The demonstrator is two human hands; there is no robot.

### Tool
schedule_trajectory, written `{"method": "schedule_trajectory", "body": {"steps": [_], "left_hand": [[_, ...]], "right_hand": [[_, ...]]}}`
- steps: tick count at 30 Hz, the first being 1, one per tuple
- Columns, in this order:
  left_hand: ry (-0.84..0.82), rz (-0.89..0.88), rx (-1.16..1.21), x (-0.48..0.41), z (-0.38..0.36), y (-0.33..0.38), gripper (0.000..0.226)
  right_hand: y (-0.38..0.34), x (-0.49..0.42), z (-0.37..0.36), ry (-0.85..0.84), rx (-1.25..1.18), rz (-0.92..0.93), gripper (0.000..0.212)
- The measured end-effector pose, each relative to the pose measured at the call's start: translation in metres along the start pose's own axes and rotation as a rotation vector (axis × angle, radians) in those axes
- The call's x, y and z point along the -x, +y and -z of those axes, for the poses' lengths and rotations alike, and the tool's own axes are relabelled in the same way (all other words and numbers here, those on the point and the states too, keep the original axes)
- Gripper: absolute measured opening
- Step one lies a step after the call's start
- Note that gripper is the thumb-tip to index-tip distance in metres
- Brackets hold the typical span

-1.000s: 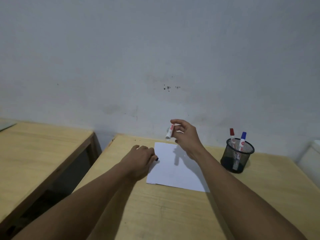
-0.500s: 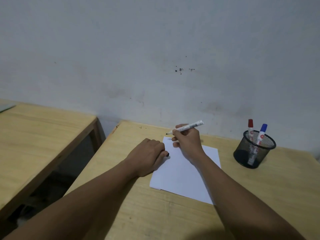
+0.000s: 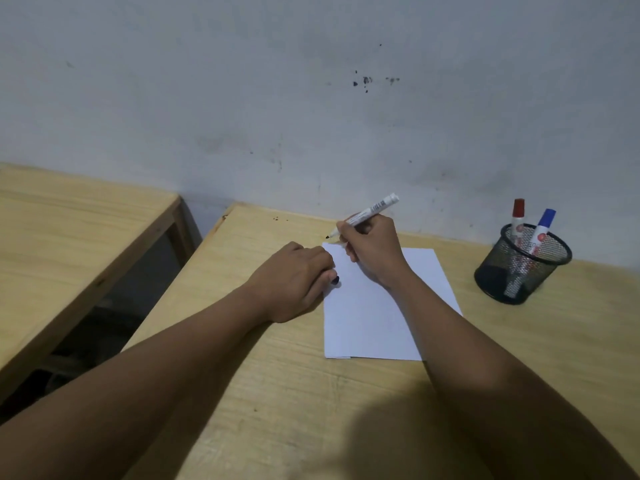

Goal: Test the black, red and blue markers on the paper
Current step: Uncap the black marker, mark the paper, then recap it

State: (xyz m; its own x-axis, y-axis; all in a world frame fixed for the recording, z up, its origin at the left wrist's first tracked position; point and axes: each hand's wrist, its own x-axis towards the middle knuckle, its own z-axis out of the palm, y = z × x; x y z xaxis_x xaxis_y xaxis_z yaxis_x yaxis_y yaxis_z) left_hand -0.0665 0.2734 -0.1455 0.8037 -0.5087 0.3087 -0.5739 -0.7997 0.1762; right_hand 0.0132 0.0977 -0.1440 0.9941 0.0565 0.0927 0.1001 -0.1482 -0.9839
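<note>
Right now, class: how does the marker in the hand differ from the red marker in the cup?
The black marker is uncapped, tip bare; the red marker is capped. The black marker is gripped by the right hand, slanted over the paper's far corner; the red marker stands nearly upright in the mesh cup, untouched. Both have white barrels.

Counter (image 3: 311, 393): pale wood-grain, matt finish. Paper (image 3: 367, 320): smooth, white, matt. Marker in my right hand (image 3: 374, 251): smooth white plastic barrel (image 3: 372, 211). Pen cup (image 3: 519, 268): black wire mesh. Wall (image 3: 311, 116): matt, scuffed.
</note>
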Motion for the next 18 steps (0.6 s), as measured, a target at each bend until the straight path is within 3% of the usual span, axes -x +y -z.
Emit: {"method": "schedule_trajectory", "body": {"steps": [7, 12, 18], "left_hand": [[-0.007, 0.124, -0.003, 0.001, -0.005, -0.003, 0.035], [-0.026, 0.194, -0.038, 0.0, -0.005, -0.003, 0.042], [-0.027, 0.197, -0.029, 0.0, -0.005, -0.003, 0.044]], "right_hand": [[0.012, 0.004, -0.001, 0.013, 0.085, 0.056, 0.012], [0.014, 0.002, -0.002, 0.006, 0.166, 0.047, 0.027], [0.013, 0.0, -0.003, 0.0, 0.194, 0.064, 0.024]]}}
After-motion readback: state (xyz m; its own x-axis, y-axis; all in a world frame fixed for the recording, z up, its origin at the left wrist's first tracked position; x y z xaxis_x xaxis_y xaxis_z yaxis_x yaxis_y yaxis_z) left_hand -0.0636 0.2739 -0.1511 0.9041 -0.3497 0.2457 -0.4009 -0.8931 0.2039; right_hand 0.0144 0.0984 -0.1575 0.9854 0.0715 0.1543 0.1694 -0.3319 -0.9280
